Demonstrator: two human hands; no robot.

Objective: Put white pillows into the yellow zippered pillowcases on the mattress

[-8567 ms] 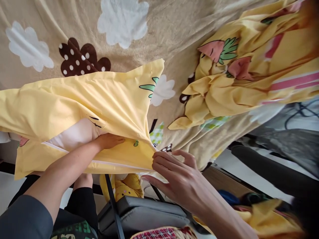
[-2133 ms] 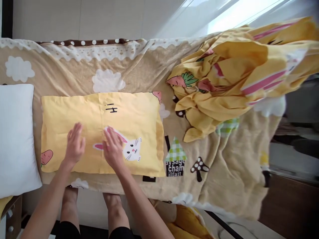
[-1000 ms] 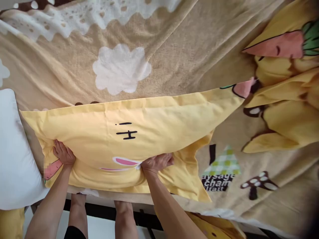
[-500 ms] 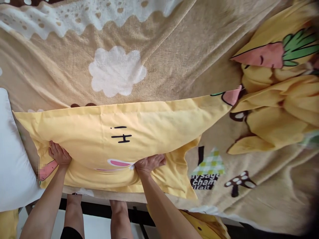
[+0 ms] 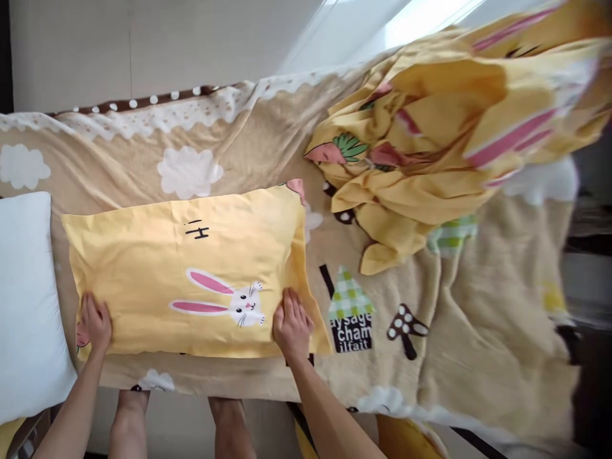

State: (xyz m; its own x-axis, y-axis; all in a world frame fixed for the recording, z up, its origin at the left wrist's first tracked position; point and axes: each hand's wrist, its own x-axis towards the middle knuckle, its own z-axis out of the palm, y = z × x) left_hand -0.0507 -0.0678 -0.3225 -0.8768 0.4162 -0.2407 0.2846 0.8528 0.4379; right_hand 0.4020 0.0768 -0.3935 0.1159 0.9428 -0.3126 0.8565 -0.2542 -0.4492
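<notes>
Left hand (image 5: 96,324) and right hand (image 5: 293,326) press opposite ends of yellow pillow (image 5: 138,274) | grip: laid over it, cannot tell whether pinching | white pillow (image 5: 26,306) lies just beside

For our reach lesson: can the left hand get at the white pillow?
Probably yes: the left hand rests on the yellow pillow, and the white pillow lies just beyond, with nothing blocking.

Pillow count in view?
2: yellow rabbit pillow under the left hand and right hand; white pillow at the picture's left edge, partly cut off. The yellow cloth heap could hide more.
</notes>
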